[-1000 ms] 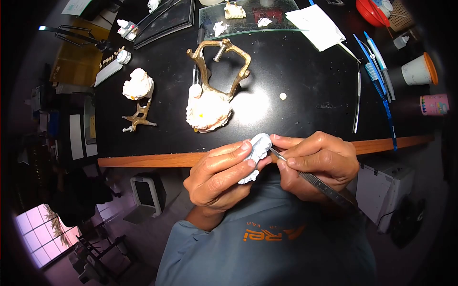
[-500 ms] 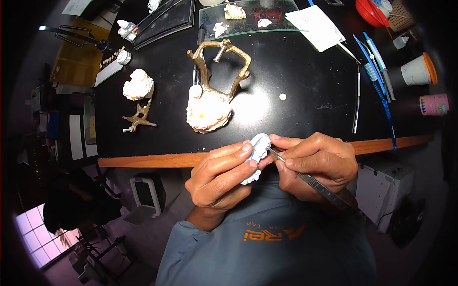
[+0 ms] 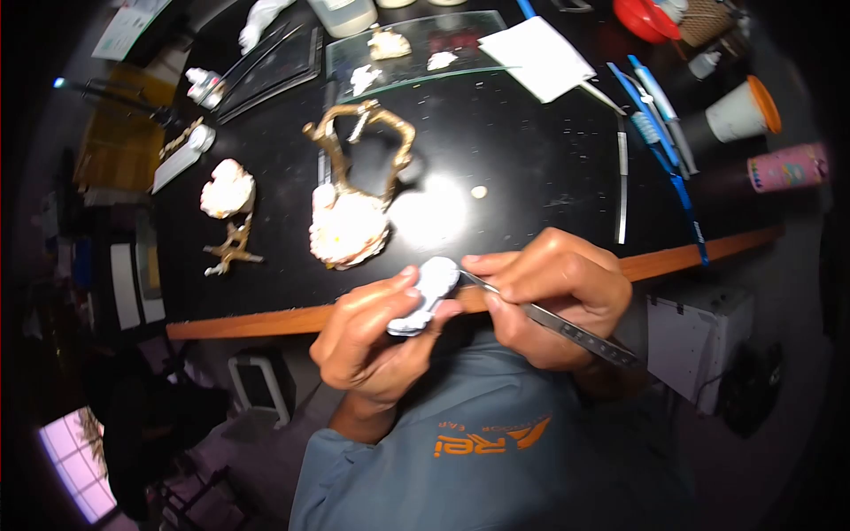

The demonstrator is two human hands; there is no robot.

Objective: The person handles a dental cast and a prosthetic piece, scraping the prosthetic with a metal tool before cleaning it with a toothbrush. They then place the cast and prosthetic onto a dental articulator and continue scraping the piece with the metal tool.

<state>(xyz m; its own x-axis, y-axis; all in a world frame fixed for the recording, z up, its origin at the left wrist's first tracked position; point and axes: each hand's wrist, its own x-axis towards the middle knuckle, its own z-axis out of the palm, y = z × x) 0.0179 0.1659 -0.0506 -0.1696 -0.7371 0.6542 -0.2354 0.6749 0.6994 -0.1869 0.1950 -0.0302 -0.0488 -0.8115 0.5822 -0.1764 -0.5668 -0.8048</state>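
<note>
My left hand (image 3: 372,341) grips a small white plaster dental cast (image 3: 427,292) just in front of the table's wooden edge (image 3: 266,320). My right hand (image 3: 549,296) holds a thin metal instrument (image 3: 567,329) like a pen, and its tip touches the cast's right side. Both hands sit close together above my grey-blue shirt. My fingers hide much of the cast.
On the black tabletop stand a brass articulator with a plaster model (image 3: 350,221) and a smaller articulator with plaster (image 3: 226,199) to its left. A glass slab (image 3: 407,44), white paper (image 3: 536,57), blue tools (image 3: 660,133), a long metal tool (image 3: 622,181) and two cups (image 3: 739,111) lie farther back.
The view has swung, so everything on the table shifted left and up in the picture. My hands stay together on the cast, now a little lower left. The image is blurrier.
</note>
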